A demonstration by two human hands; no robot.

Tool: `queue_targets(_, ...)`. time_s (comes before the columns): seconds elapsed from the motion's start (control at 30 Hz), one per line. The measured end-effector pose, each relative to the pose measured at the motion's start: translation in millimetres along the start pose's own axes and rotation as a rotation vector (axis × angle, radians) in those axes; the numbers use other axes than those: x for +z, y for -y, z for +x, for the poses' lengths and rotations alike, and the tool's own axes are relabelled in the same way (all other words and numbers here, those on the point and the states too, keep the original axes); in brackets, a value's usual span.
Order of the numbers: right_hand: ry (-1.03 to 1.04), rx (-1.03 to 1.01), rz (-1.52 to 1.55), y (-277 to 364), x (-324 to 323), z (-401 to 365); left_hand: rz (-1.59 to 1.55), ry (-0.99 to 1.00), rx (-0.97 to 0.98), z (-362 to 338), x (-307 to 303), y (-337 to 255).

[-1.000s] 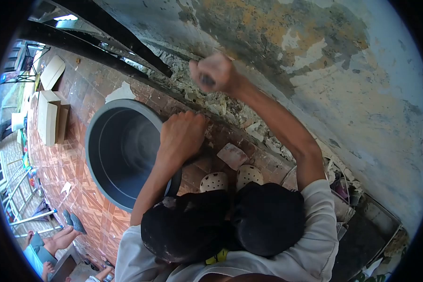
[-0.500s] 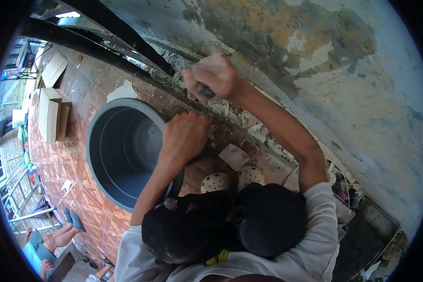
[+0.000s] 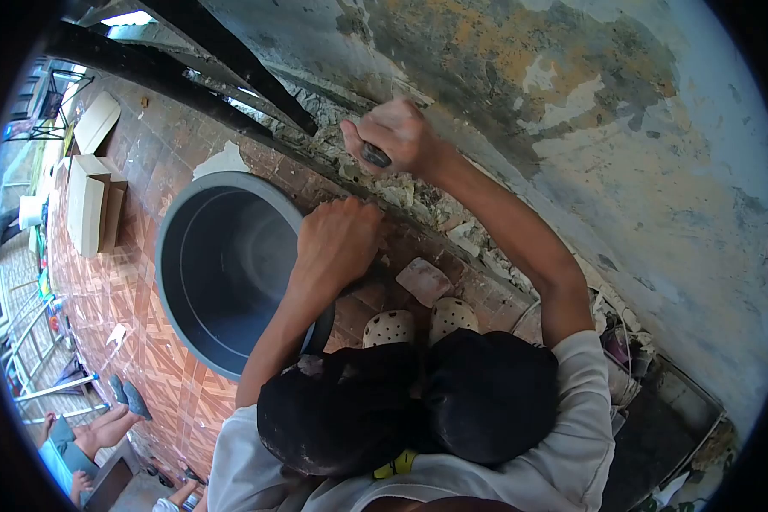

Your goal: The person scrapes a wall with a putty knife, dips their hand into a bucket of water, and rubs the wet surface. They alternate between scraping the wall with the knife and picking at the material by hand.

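Right hand (image 3: 398, 135) shifted slightly right along wall base, clenched round short dark-handled tool (image 3: 374, 154) above crumbled pale plaster debris (image 3: 404, 194), left hand (image 3: 337, 243) fisted on red brick floor (image 3: 136, 290), beside round grey plastic tub (image 3: 198, 256).

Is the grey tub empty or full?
Empty. The tub stands upright and its bare dark inside shows down to the bottom; no debris or water is visible in it.

A tub (image 3: 222, 273) stands on the tiled floor (image 3: 145, 350), left of the clogs (image 3: 418, 324) — a tile fragment (image 3: 424, 280) lies just beyond them. Rubble (image 3: 410, 198) lines the foot of the wall (image 3: 640, 171) behind; cardboard boxes (image 3: 90, 213) sit far left.
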State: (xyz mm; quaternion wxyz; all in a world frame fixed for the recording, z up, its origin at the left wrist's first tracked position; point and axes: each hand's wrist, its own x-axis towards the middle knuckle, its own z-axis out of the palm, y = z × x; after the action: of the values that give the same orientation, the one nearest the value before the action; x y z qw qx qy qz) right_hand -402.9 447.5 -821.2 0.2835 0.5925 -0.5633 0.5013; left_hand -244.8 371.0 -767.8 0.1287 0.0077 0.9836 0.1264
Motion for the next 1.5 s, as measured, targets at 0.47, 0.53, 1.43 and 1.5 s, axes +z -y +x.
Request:
queue_targets(0.47,-0.002,0.017,-0.019,5,-3,15,0.007,0.036,-0.018,2,-4,-1)
queue_targets(0.53,-0.003,0.017,-0.013,0,1,12,-0.009,0.042,-0.026,1,-3,-2)
queue_targets(1.43,-0.03,0.07,0.135,-27,11,0,-0.002,0.009,-0.008,-1,-4,-2)
queue_targets(1.5,0.024,0.057,0.054,-25,7,1,-0.001,0.04,-0.026,1,-4,-2)
